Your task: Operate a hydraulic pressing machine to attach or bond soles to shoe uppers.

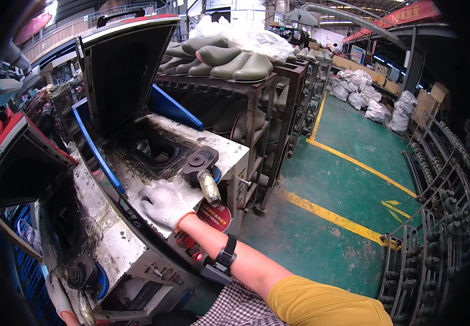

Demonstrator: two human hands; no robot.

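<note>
My right hand (164,204), in a white knit glove with an orange cuff, rests on the worn white top of a machine (227,155). Its fingers are spread and slightly bent, holding nothing visible. Just beyond it sits a dark round clamp (199,160) with a tape-wrapped handle (209,187). The machine's black-lined lid (126,70) stands raised over a dark opening (156,149). At the lower left, my left hand (57,296), also gloved, lies against the side of a second machine (118,242), near its clamp (83,271). The left fingers are mostly hidden.
Blue side bars (175,106) flank the raised lid. A second lid (20,157) stands raised at the left. Behind the machine, a metal rack (262,103) carries grey-green shoe forms (235,62). White sacks (357,89) and another rack (436,239) line the green floor's right side.
</note>
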